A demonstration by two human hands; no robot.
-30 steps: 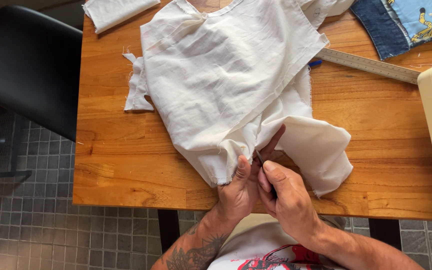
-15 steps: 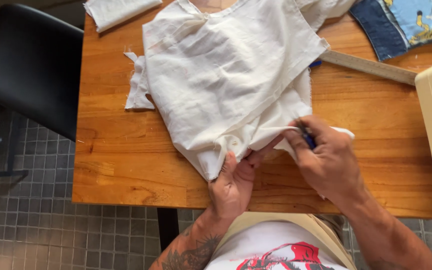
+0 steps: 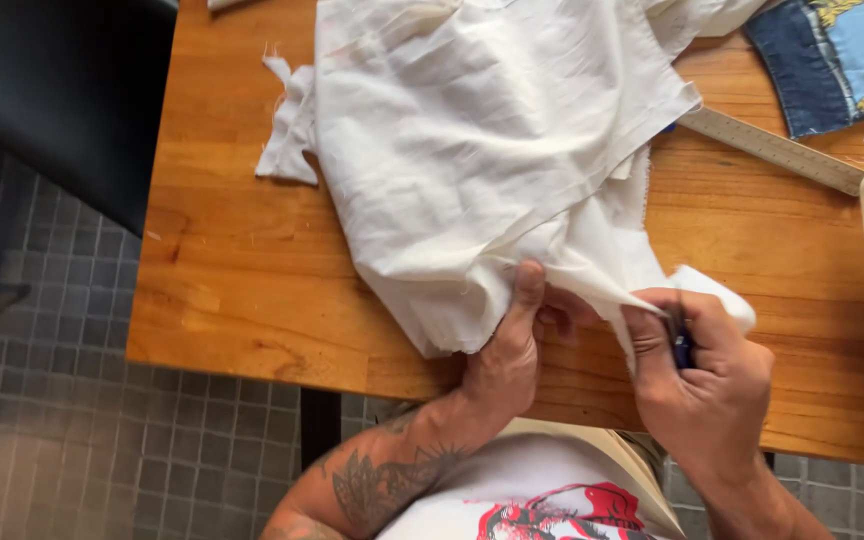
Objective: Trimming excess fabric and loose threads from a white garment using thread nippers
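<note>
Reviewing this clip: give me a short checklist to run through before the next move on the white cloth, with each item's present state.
1. Left hand pins the white cloth at its lower edge: ok.
2. Right hand has a closed grip on a small dark-blue tool at the cloth's edge: ok.
3. What kind of tool it is, and where its tip points: cannot tell, the hand hides it.
4. Cloth pulled taut between the two hands: ok.
5. Cloth lying flat on the wooden table: not ok, it is bunched and folded.
6. Ruler free of the cloth: not ok, one end lies under it.
</note>
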